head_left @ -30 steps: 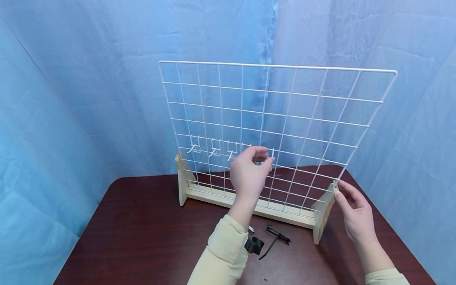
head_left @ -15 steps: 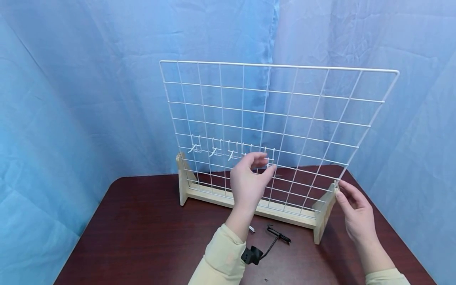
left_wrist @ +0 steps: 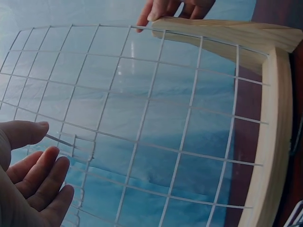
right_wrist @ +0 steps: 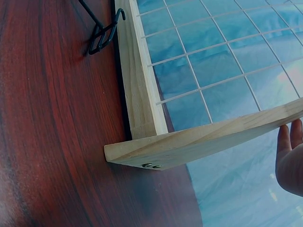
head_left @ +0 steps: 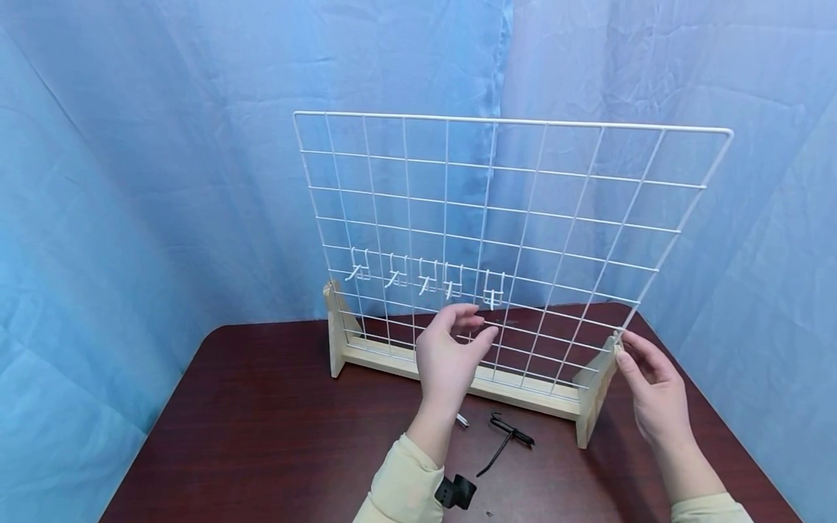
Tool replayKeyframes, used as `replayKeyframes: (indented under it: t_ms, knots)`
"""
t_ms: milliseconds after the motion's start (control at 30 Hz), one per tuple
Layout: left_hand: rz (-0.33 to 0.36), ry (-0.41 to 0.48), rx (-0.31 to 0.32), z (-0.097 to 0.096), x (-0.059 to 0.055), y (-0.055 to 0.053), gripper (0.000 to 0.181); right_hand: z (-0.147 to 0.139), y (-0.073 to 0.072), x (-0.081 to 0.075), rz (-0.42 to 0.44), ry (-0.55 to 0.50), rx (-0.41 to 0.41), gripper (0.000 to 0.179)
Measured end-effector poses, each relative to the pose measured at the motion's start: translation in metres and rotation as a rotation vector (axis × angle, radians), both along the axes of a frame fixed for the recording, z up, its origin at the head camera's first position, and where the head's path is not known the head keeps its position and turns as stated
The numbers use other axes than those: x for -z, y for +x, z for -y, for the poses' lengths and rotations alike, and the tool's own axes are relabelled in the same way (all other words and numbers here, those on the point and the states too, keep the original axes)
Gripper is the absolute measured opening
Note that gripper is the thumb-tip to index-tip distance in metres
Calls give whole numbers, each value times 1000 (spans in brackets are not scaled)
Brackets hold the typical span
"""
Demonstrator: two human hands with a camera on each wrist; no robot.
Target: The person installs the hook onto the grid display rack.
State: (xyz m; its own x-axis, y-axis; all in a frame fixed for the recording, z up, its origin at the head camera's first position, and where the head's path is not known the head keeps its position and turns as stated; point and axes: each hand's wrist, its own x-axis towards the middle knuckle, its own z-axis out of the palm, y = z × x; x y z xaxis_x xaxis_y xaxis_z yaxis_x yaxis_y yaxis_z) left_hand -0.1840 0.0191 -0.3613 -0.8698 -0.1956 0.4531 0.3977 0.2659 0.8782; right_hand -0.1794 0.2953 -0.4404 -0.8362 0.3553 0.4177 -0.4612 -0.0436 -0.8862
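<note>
A white wire grid panel [head_left: 516, 121] stands upright in a wooden stand [head_left: 523, 399]. Several white hooks hang in a row low on it; the rightmost hook [head_left: 493, 298] sits a little apart from the others. My left hand [head_left: 447, 363] is just below that hook, thumb and fingers apart with nothing between them. In the left wrist view, the hook's prong [left_wrist: 60, 141] points toward the thumb. My right hand [head_left: 660, 396] pinches the top of the stand's right end piece [head_left: 595, 399] at the grid's edge, thumb in front and fingers behind.
On the dark red-brown table [head_left: 261, 436] lies a black hook [head_left: 508, 434] in front of the stand. A white metal piece [head_left: 463, 420] beside it is partly hidden by my left forearm. Blue curtains [head_left: 196, 145] hang behind and at both sides.
My left hand has come away from the rightmost hook and moved down, its fingers parting, so the hook now shows fully on the grid. The right hand has stayed in place.
</note>
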Motion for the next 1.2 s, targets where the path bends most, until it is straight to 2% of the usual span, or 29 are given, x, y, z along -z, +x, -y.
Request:
replayKeyframes:
  t_ms: [267,433,733,967,1200]
  knots:
    - [48,0,16,2,25,-2,28,0,0,0,-7,-10,-12,35]
    - [112,-5,34,6,42,-5,27,0,1,0,-7,-3,-18,36]
    - [242,-55,-5,12,74,-10,27,0,0,0,-17,-11,-20,35]
    - [285,-86,-21,20,102,-14,29,0,0,0,-14,-9,-16,35]
    - [326,-101,-6,28,118,-14,29,0,-1,0,-16,-7,-10,35]
